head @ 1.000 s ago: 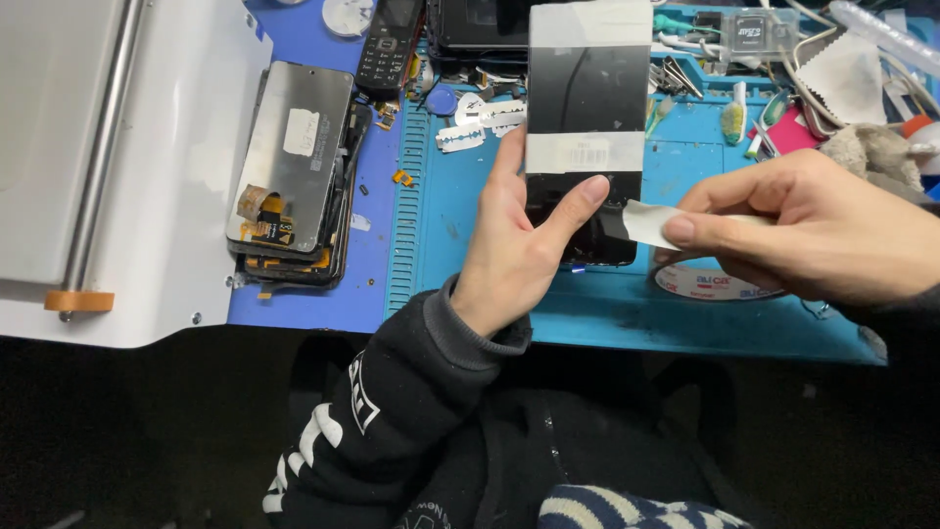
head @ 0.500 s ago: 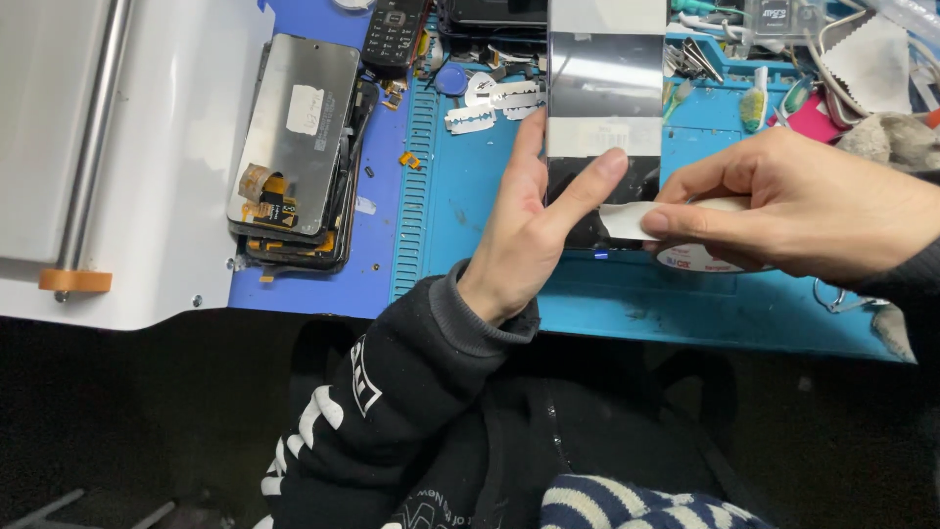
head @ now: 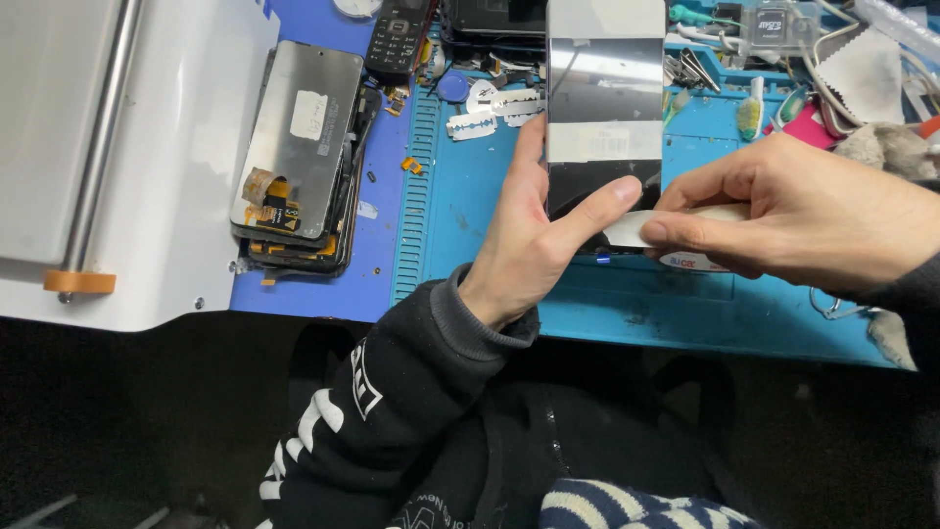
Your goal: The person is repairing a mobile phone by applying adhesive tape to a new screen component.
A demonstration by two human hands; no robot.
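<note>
My left hand [head: 534, 230] holds a glossy black phone screen panel [head: 604, 108] upright over the blue work mat [head: 470, 196], thumb across its lower edge. Against that same lower edge, my right hand [head: 783, 211] pinches a thin white plastic card [head: 636, 227]. The panel reflects light and carries a pale strip across its middle.
A stack of phone display assemblies [head: 304, 157] lies on the left of the mat beside a white machine [head: 117, 157] with a metal bar. Razor blades [head: 472, 124], a keypad phone [head: 397, 39], tweezers, cloths and small tools crowd the back of the bench.
The view has shifted a little; the panel and both hands stay together, with the right hand's card still at the panel's lower edge.
</note>
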